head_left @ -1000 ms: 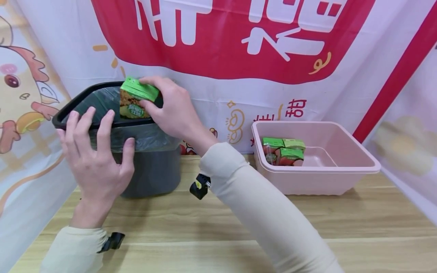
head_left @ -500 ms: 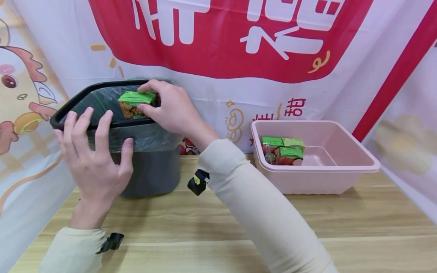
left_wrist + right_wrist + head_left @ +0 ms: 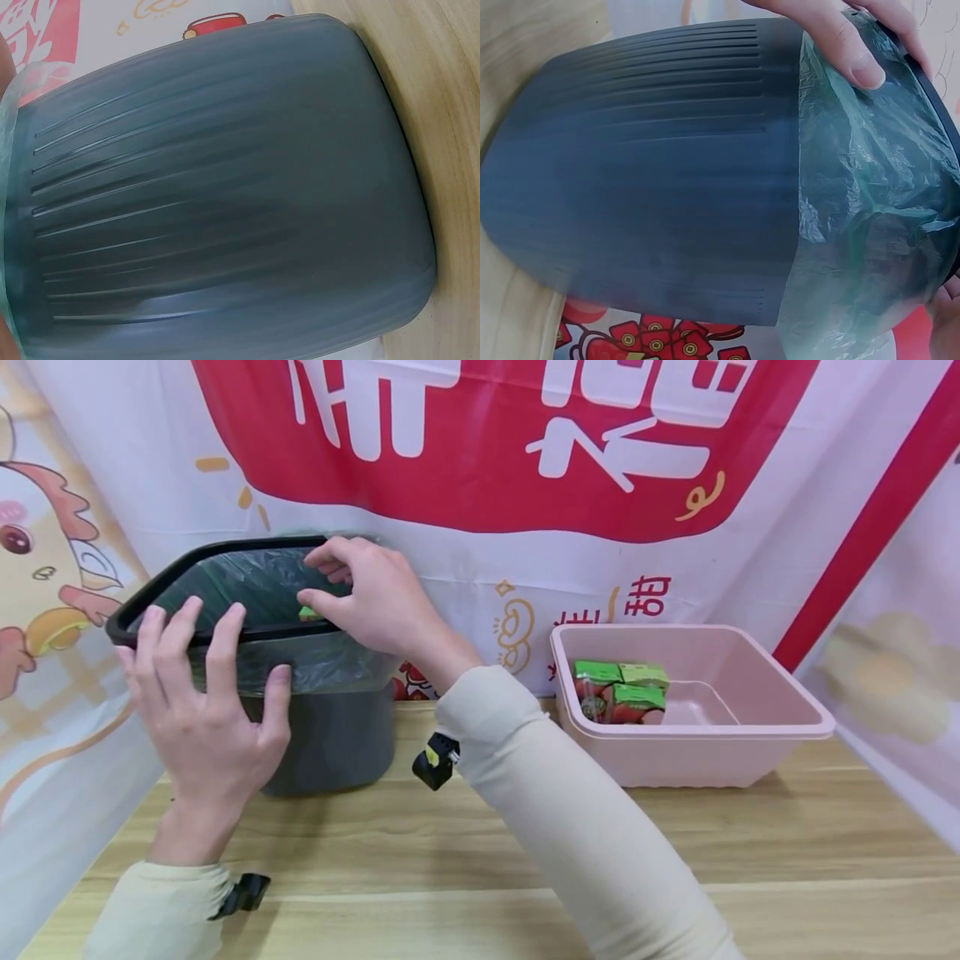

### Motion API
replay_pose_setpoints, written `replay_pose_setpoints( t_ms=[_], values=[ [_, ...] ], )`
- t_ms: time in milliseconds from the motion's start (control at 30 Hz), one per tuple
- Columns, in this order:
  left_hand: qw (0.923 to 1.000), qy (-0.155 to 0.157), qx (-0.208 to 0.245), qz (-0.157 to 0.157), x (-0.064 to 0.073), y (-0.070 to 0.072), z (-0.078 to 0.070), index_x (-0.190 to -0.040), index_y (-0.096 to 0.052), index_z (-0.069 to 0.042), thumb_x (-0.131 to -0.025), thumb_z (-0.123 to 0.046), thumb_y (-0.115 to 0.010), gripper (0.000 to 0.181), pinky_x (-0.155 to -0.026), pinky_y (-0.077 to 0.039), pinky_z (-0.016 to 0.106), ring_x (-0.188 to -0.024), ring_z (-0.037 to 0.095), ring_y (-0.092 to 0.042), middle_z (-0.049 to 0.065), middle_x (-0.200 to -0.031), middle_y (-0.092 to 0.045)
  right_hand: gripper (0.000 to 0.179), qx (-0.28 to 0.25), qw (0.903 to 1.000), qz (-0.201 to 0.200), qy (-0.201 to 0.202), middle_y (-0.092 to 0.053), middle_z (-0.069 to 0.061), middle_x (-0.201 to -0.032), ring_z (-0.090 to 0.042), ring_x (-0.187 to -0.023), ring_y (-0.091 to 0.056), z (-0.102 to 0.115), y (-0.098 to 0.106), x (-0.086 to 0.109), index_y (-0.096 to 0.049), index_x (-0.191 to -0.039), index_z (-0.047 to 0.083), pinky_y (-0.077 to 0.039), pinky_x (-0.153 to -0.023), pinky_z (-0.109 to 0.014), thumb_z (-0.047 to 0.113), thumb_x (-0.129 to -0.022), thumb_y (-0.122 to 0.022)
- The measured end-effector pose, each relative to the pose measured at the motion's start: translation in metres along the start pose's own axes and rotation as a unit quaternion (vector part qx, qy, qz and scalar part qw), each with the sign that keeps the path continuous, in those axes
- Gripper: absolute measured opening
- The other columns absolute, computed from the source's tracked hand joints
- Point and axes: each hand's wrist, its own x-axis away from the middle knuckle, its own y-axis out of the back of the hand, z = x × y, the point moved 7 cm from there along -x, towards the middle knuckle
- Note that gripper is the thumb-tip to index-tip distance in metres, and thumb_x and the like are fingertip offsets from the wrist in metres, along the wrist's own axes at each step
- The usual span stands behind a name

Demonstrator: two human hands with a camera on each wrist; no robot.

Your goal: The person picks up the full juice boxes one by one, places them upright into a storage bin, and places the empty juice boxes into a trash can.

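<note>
A dark grey trash bin [image 3: 333, 743] with a black rim, lined with a clear green bag [image 3: 870, 187], stands upright at the left. My left hand [image 3: 206, 718] holds its front rim, fingers spread over the edge and thumb against the bag outside. Over the bin's right side hovers my right hand [image 3: 378, 597], its thumb and fingers apart with nothing between them. Below that thumb, inside the bin, a sliver of a green-topped box [image 3: 307, 612] shows; the rim and hand hide the rest. The left wrist view shows the bin's ribbed side [image 3: 225, 187].
A pink plastic basin [image 3: 750, 731] stands at the right on the wooden table [image 3: 450, 860]. In its left end sit several small boxes [image 3: 637, 697] with green tops. A printed cloth [image 3: 480, 577] hangs behind the bin and basin.
The green-topped box went down into the bin and left my right hand, whose fingers have parted. My left hand stays on the rim. The boxes in the basin have not moved.
</note>
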Motion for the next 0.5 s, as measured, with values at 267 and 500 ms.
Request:
replay_pose_setpoints(
  t_ms=[267, 500],
  values=[
    [1.0000, 0.001, -0.005, -0.001, 0.002, 0.002, 0.003, -0.149, -0.058, -0.016, -0.098, -0.045, -0.055, 0.059, -0.127, -0.013, 0.075, -0.154, 0.043, -0.037, 0.018, -0.159, -0.049, 0.046, -0.040, 0.9965, -0.049, 0.054, -0.067, 0.000, -0.143, -0.011, -0.127, -0.063, 0.000, 0.001, 0.010, -0.066, -0.142, 0.015, -0.048, -0.107, -0.014, 0.034, -0.100, -0.073],
    [1.0000, 0.003, -0.005, 0.000, 0.001, 0.003, 0.003, -0.150, -0.058, -0.017, -0.098, -0.046, -0.055, 0.060, -0.128, -0.013, 0.073, -0.154, 0.043, -0.037, 0.017, -0.159, -0.049, 0.045, -0.082, 0.9831, -0.124, 0.107, -0.067, -0.007, -0.142, -0.017, -0.130, -0.063, -0.017, 0.025, 0.039, -0.066, -0.140, 0.008, -0.052, -0.110, -0.023, 0.026, -0.100, -0.073]
  ],
)
